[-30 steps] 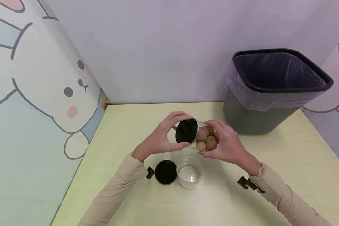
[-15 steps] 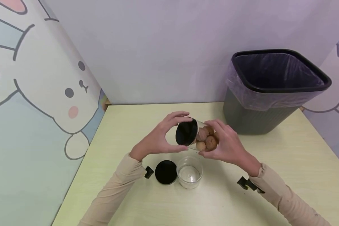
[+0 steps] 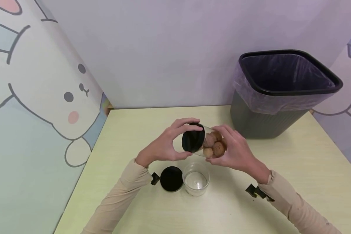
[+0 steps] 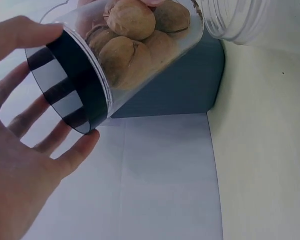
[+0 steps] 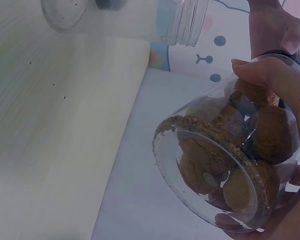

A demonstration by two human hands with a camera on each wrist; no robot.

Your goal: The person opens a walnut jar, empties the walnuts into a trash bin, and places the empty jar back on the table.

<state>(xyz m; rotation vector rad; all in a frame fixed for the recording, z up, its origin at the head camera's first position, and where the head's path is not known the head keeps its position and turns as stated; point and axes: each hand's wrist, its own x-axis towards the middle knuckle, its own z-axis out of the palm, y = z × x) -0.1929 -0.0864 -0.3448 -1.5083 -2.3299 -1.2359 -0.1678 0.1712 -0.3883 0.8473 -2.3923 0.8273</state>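
A clear jar point(image 5: 162, 172) of walnuts point(image 3: 218, 148) is held tilted above the table, its black lid point(image 3: 193, 139) turned toward the left. My left hand point(image 3: 163, 144) grips that lid by its rim, thumb on the near side and fingers on the far side. Around the base end, my right hand point(image 3: 237, 149) holds the jar body. Brown crumbs line the base edge in the right wrist view. Below the hands, a second clear jar point(image 3: 196, 187) stands uncovered on the table, with a loose black lid point(image 3: 171, 179) lying right beside it.
A grey bin point(image 3: 260, 120) with a purple-tinted liner stands at the back right of the pale wooden table point(image 3: 222, 211). A plain wall rises behind, and a wall with a cartoon rabbit point(image 3: 76, 107) flanks the left. A few dark specks lie on the tabletop.
My left hand's fingers and thumb shift around the rim of the held jar's lid, the fingers now reaching farther right over it. The right hand and the jar stay nearly in place.
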